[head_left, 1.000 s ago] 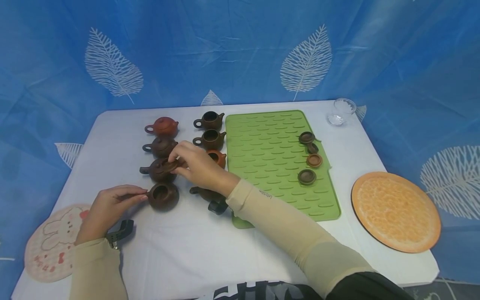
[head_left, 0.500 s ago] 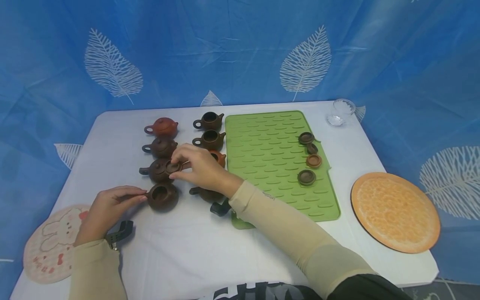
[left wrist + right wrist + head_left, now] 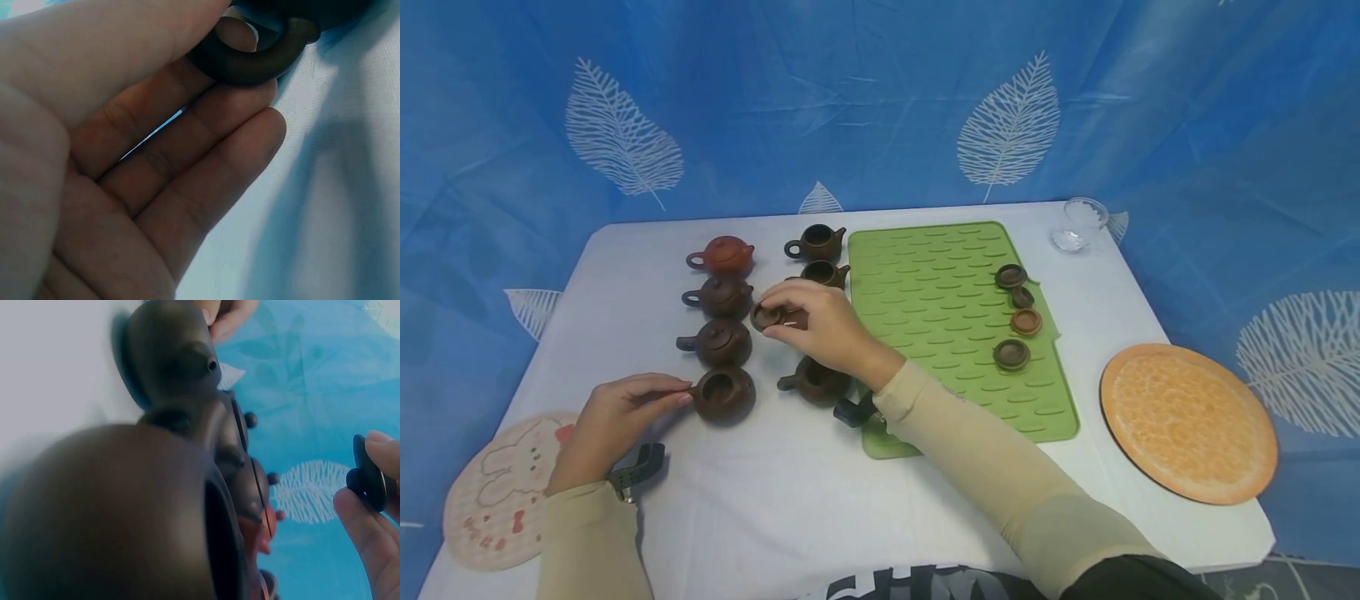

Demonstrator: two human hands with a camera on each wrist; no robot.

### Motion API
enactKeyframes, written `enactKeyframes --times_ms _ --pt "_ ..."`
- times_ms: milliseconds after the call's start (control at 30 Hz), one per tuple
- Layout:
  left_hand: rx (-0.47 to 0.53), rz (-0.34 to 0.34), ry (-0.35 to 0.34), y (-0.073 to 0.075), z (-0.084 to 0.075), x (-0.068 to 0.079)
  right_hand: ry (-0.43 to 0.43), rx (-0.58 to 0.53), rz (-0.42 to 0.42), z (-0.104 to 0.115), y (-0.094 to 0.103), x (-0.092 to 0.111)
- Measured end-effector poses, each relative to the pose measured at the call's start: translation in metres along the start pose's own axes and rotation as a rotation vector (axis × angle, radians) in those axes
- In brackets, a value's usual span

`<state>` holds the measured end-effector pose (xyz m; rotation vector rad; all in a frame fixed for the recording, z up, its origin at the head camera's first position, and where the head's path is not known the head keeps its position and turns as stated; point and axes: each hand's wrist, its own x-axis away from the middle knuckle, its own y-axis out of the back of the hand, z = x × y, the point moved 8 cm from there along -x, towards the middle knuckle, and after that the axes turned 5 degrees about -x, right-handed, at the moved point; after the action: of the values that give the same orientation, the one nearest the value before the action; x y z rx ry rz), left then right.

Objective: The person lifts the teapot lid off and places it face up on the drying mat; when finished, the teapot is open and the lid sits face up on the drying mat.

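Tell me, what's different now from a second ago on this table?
The person's right grip has carried the small brown lid rightward and slightly away from the body; it no longer overlaps the closed brown teapot in the head view. Nothing was taken or let go. The left grip still pinches the handle of the open teapot, and the lids on the green mat look unmoved.

The right hand pinches a dark knobbed lid, apart from a large open-mouthed teapot.
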<state>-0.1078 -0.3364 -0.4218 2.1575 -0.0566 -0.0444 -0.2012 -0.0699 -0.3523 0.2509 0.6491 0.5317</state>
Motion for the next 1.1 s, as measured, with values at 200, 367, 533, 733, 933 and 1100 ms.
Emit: enactKeyframes --times_ms 200,367,533,733,933,1100 --pt "0.005 0.006 -0.001 0.000 0.000 0.000 -0.059 -0.012 -0.076 -0.007 0.024 0.005" --pt "0.013 0.004 -0.005 0.000 0.001 0.000 -0.099 0.035 -0.150 -0.015 0.050 0.012" --pt "-0.002 0.012 0.005 0.000 0.000 0.001 -0.126 0.011 -0.231 -0.032 0.077 0.021" --pt "0.007 0.017 0.007 0.000 0.000 0.001 -0.174 0.034 -0.284 -0.053 0.105 0.036" --pt "0.010 0.000 -0.006 0.002 -0.001 0.000 -0.249 0.074 -0.321 -0.067 0.132 0.053" --pt "0.026 -0.003 -0.024 0.001 -0.001 0.000 -0.304 0.124 -0.361 -0.077 0.158 0.076"
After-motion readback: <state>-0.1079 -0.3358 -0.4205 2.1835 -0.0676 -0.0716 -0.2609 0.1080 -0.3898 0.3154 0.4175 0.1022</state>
